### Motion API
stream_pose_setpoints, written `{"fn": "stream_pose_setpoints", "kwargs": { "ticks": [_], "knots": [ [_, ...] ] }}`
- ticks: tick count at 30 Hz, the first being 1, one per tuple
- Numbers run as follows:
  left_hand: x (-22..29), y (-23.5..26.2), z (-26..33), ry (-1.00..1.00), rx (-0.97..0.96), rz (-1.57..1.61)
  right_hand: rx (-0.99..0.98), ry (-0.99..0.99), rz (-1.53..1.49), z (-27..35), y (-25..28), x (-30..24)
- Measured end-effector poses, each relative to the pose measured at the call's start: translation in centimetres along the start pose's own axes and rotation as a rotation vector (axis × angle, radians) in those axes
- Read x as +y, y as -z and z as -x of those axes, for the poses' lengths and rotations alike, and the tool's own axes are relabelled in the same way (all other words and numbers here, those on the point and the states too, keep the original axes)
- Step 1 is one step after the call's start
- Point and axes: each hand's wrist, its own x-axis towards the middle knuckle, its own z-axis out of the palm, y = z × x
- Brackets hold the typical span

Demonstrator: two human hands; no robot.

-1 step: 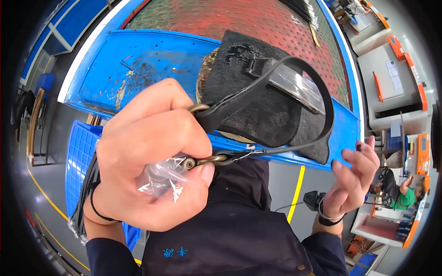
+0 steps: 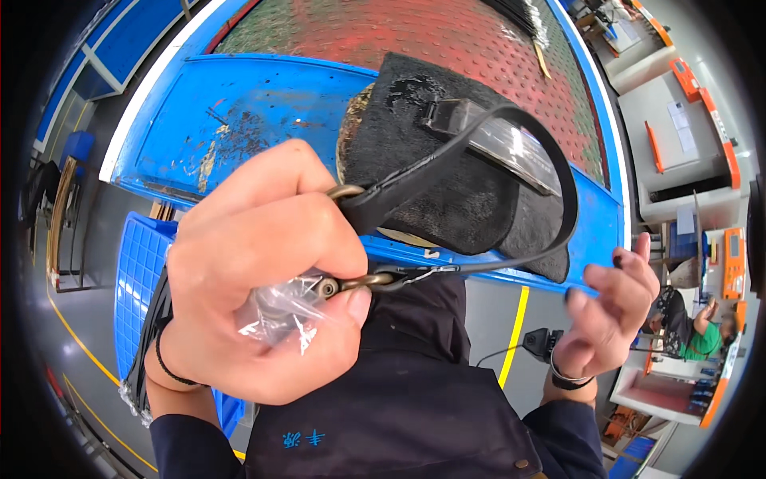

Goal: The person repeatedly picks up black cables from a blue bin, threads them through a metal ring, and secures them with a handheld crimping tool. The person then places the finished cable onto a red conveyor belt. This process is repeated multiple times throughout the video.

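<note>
My left hand (image 2: pixel 271 271) is closed around the metal-fitted ends of a black strap (image 2: pixel 569 195). The strap bows out to the right in a loop. One brass-coloured clasp (image 2: pixel 372 279) shows by the thumb, and a second brass-coloured fitting (image 2: pixel 345 191) by the index finger. Crumpled clear plastic wrap (image 2: pixel 279 315) bulges from the same grip. Beyond the loop's right side, my right hand (image 2: pixel 606 315) is raised with fingers apart and holds nothing. Behind the strap lies a black fuzzy pad (image 2: pixel 447 199), with a clear, glossy bar-shaped block (image 2: pixel 511 152) on it.
The pad rests on a blue bench (image 2: pixel 279 104) with a red, studded mat (image 2: pixel 383 32) at the back. A blue crate (image 2: pixel 144 279) stands at the left, with black straps hanging by it. At far right a person in green (image 2: pixel 702 339) sits near orange-trimmed machines.
The strap loop has sunk a little. My right hand's fingers have shifted slightly, while my left hand keeps its grip almost unmoved.
</note>
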Motion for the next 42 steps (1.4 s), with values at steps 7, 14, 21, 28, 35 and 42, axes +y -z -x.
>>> {"fn": "stream_pose_setpoints", "kwargs": {
  "ticks": [7,14,21,28,35,42],
  "knots": [
    [0.9,-0.1,-0.2,0.046,-0.055,0.063,-0.181,0.317,0.134,-3.7,-1.4,-1.5],
    [0.9,0.2,0.1,0.067,-0.06,0.032,0.157,0.25,-0.076,-1.4,-1.6,0.2],
    [-0.5,0.4,0.6,-0.204,0.024,-0.196,0.158,-0.33,0.01,5.1,-2.3,4.5],
    [-0.8,-0.2,0.5,-0.279,0.004,-0.248,-0.23,-0.394,0.063,5.9,-1.9,4.8],
    [0.0,-1.2,-0.2,-0.28,-0.056,-0.214,-0.053,-0.084,-0.307,-0.3,-1.2,0.3],
    [0.2,-0.9,-0.3,-0.275,-0.089,-0.176,-0.231,0.048,-0.385,-2.5,-2.7,-0.8]
  ]
}}
